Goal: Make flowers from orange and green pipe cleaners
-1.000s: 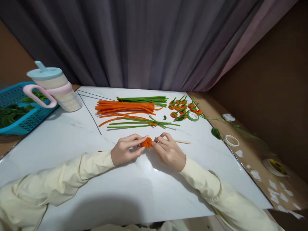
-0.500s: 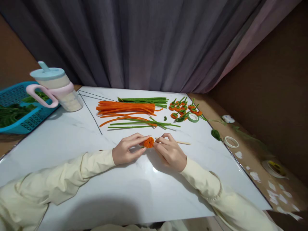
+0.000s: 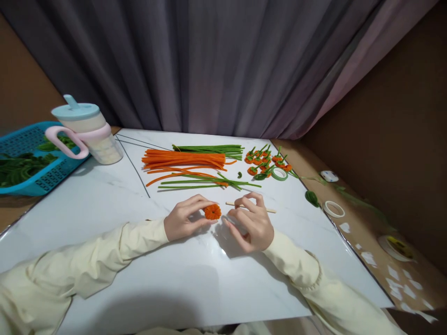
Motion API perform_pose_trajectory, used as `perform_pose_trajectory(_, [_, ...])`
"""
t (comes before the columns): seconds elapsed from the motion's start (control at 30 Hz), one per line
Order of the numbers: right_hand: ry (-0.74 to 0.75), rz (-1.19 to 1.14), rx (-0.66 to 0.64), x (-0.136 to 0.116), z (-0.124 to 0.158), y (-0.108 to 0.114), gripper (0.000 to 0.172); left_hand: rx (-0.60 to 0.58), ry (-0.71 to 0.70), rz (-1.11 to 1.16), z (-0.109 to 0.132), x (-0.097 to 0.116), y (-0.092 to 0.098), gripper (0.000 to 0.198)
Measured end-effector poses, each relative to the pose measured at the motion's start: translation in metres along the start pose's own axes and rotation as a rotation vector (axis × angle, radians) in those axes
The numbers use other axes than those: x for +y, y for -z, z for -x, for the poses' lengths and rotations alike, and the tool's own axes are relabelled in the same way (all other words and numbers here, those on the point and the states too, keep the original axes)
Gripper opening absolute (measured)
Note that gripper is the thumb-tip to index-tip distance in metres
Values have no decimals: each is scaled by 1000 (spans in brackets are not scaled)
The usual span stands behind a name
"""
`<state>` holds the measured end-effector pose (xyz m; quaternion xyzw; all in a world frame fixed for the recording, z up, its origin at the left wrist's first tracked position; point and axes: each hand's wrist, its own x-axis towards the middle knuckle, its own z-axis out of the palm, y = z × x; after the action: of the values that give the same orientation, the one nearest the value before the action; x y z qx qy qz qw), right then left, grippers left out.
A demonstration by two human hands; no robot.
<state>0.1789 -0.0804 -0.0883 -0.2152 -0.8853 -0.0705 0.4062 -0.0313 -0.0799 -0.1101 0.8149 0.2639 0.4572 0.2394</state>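
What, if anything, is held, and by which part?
The left hand pinches a round, ruffled orange flower by its outer edge. Whether the right hand grips the slim, pale stick is unclear.

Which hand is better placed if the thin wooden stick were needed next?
Probably the right hand: its fingers are right beside the wooden stick, and it appears to hold nothing. The left hand is farther away, pinching the orange fuzzy flower head.

We face a grey-purple curtain [image 3: 195,65], hanging in folds behind a glossy white marbled surface [image 3: 132,265] that catches the light; at our right a brown wall [image 3: 391,107] stands in shadow.
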Motion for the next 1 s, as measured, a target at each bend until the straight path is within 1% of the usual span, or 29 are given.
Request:
perform_pose_trajectory(0.07, [1,8,28,-1,-1,2,8,11,28,33,-1,1,1,30])
perform_pose_trajectory(0.13, [8,22,20,-1,-1,3,18,-1,125,116,-3,3,2,26])
perform_pose_trajectory(0.2, [24,26,-8,-2,-2,2,28,-62,301,257,-4,5,3,24])
perform_pose_trajectory(0.27, [31,16,-34,-2,-2,1,34,-156,487,420,-6,8,3,31])
perform_pose_trajectory(0.33, [23,3,-57,-2,-1,-1,34,-206,638,563,-7,9,1,40])
perform_pose_trajectory(0.4, [10,-2,-73,-1,0,-3,33,-192,771,673,-7,8,-1,47])
perform_pose_trajectory(0.5, [4,-9,-91,0,2,-6,33,-102,929,801,-8,4,-5,49])
perform_pose_trajectory(0.57, [7,-18,-111,0,3,-8,33,-58,973,836,-9,1,-7,50])
perform_pose_trajectory(0.77, [-15,-62,-139,1,3,-12,26,-62,979,880,-10,1,-8,51])
perform_pose_trajectory(0.9, [-120,-167,-127,3,4,-14,21,-69,949,913,-11,4,-7,48])
perform_pose_trajectory(1.0, [-240,-273,-94,3,4,-14,12,-52,925,870,-10,2,-7,48])
